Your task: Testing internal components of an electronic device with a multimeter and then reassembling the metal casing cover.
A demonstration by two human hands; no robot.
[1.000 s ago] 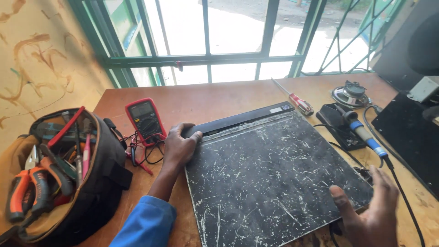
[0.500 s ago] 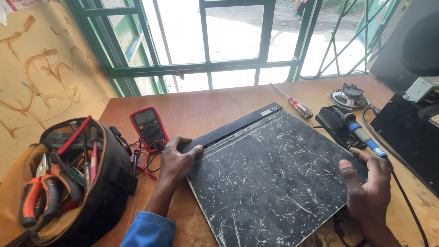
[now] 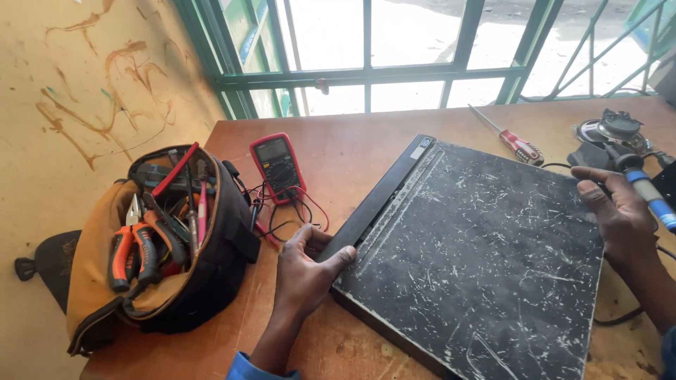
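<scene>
Soldering iron [image 3: 651, 193] cut off at right edge, tip unseen

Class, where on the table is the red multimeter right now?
Head view, left of centre: the red multimeter lies between the tool bag and the black panel.

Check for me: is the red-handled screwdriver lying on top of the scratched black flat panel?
No, the red-handled screwdriver lies on the wooden table beyond the scratched black flat panel, clear of its far edge.
</scene>
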